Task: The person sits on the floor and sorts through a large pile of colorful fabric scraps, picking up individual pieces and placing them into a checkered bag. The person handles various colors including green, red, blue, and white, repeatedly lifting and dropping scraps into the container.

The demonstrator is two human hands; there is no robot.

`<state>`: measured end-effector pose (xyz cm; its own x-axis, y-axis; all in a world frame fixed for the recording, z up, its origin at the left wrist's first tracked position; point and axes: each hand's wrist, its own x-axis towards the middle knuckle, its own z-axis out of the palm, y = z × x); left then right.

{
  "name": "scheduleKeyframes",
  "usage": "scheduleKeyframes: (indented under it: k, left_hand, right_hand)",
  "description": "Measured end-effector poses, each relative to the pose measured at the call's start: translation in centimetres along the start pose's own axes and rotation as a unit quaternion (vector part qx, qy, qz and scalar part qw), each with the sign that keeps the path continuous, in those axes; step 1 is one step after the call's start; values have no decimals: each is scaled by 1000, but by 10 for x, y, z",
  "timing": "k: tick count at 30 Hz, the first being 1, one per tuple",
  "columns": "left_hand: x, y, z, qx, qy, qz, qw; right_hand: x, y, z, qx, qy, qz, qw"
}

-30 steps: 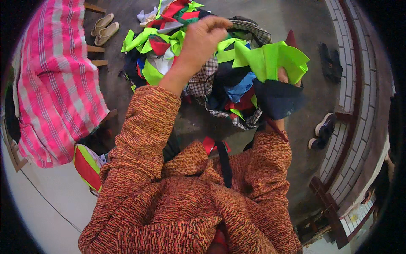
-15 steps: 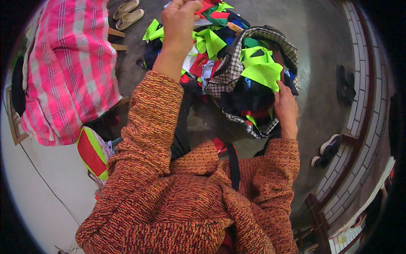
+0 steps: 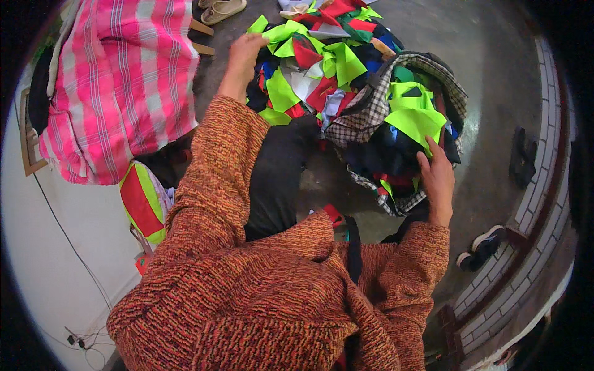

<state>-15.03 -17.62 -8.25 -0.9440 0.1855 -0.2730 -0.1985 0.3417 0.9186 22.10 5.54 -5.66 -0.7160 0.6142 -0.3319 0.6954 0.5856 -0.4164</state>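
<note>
A heap of fabric scraps [image 3: 322, 59] in lime green, red, white and blue lies on the concrete floor ahead of me. My left hand [image 3: 242, 57] reaches to the heap's left edge, fingers curled into a lime green scrap there. To the right stands a black-and-white checked bag [image 3: 362, 117], open and stuffed with lime green and dark scraps [image 3: 416, 120]. My right hand [image 3: 437, 178] grips the bag's near rim, fingertips against a green scrap. Both arms wear an orange-red knit sweater.
A pink checked cloth bundle [image 3: 120, 86] sits at the left, with a red and lime green piece [image 3: 143, 201] below it. Sandals [image 3: 224, 8] lie at the top, dark shoes [image 3: 484, 246] and a slipper [image 3: 523, 157] by the brick step at the right.
My left hand has dropped from above the scraps to the heap's left edge. My right hand stays on the bag, which now sits farther right in view.
</note>
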Motion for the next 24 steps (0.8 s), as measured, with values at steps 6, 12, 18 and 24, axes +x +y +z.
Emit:
scheduleKeyframes:
  k: [6, 12, 18, 24]
  left_hand:
    - [23, -193, -91, 98, -69, -221, 968]
    - [-26, -181, -70, 63, 160, -233, 957]
    - [-26, -213, -68, -15, 170, -225, 959]
    - [-18, -280, -77, -17, 146, -420, 895]
  right_hand:
    - [6, -3, 5, 56, -45, -16, 997]
    - [2, -5, -1, 36, -55, -12, 998]
    - [-1, -7, -4, 78, -81, -4, 994]
    - [2, 9, -6, 94, -131, 44, 986]
